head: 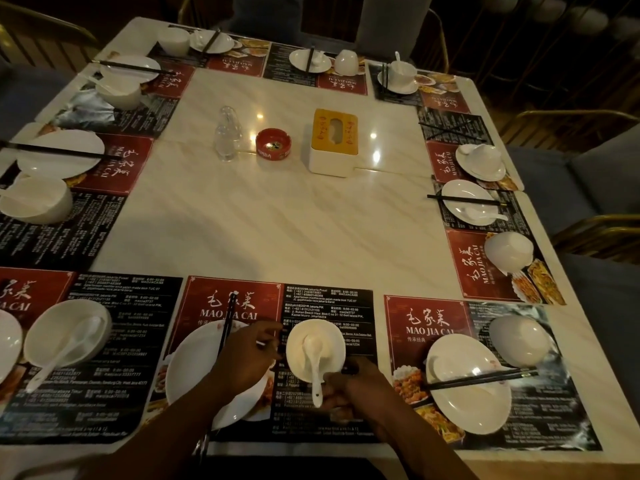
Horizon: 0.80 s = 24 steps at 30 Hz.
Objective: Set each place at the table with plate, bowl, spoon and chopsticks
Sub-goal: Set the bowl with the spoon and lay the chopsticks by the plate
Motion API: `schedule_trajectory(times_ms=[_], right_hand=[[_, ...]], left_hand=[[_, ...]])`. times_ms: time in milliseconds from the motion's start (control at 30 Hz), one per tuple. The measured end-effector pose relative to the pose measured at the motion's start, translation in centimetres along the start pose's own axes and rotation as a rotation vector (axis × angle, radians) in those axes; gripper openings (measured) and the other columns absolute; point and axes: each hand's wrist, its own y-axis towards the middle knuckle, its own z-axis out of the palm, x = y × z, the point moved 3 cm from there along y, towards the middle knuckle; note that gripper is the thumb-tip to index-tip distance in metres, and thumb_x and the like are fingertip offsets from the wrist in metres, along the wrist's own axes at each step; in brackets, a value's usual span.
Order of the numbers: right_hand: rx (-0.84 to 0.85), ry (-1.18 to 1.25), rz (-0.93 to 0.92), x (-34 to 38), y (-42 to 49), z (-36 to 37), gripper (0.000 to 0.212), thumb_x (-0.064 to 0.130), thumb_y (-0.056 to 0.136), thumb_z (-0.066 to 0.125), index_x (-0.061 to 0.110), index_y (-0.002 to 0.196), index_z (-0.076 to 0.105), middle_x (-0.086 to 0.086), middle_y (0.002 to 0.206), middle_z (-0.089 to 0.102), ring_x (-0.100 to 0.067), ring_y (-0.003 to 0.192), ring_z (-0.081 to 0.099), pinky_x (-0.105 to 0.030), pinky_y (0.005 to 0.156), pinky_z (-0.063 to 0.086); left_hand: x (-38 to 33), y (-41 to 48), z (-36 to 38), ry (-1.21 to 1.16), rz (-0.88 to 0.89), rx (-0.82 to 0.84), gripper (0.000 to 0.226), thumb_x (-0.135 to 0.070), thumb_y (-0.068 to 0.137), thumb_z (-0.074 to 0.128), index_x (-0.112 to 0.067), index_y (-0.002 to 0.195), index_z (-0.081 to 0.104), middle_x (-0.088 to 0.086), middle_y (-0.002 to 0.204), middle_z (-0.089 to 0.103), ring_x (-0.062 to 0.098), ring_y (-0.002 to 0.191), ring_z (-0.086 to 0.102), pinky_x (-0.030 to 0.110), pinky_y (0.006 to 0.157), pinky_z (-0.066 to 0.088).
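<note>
At the near middle place a white bowl [301, 337] stands on a printed placemat [325, 303], just right of a white plate [194, 372]. A white spoon [314, 358] sits in the bowl, its scoop in the hollow and its handle reaching out over the near rim. The right hand [349, 389] has its fingers curled round the end of that handle and pinches it. The left hand [247, 355] lies over the plate's right part with bent fingers toward the bowl's left rim; whether they touch it or grip anything cannot be told. Dark chopsticks [227, 323] lie across the plate and run from under this hand toward the table's middle. At the place to the left, a second bowl [52, 327] holds a second spoon [65, 351]. To the right, a second plate [467, 407] carries a chopstick pair [481, 379] across it, with a third bowl [519, 341] just beside it. On the marble table [277, 220], near its centre, stand a tissue box [334, 143], a red ashtray [273, 143] and a clear bottle [227, 133].
</note>
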Motion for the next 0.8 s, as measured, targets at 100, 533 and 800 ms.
schedule_trajectory(times_ms=[100,533,800], right_hand=[[-0.057,0.054,-0.005,0.4,0.0,-2.0,0.036,0.014,0.09,0.071,0.015,0.121,0.053,-0.017,0.091,0.076,-0.022,0.071,0.071,-0.031,0.061,0.054],[-0.414,0.105,-0.147,2.8,-1.5,-15.9,0.011,0.005,0.088,0.064,0.01,0.095,0.072,-0.015,0.09,0.076,-0.032,0.085,0.074,-0.034,0.062,0.057],[-0.539,-0.115,-0.284,2.3,-1.5,-24.7,0.007,0.013,0.092,0.066,0.016,0.098,0.068,-0.004,0.084,0.076,-0.015,0.073,0.074,-0.034,0.066,0.06]], left_hand=[[-1.2,0.5,-0.4,0.131,0.072,-0.033,0.027,-0.011,0.096,0.06,-0.026,0.116,0.068,-0.008,0.1,0.071,0.005,0.085,0.07,0.031,0.081,0.059],[-11.1,3.6,6.1,0.165,0.287,-0.048,0.023,-0.013,0.094,0.064,-0.03,0.11,0.068,-0.023,0.096,0.067,-0.008,0.087,0.064,0.009,0.078,0.05],[-14.1,4.5,15.2,0.231,0.294,0.031,0.023,-0.015,0.093,0.065,-0.028,0.112,0.069,-0.015,0.098,0.069,0.001,0.087,0.066,0.023,0.082,0.056]])
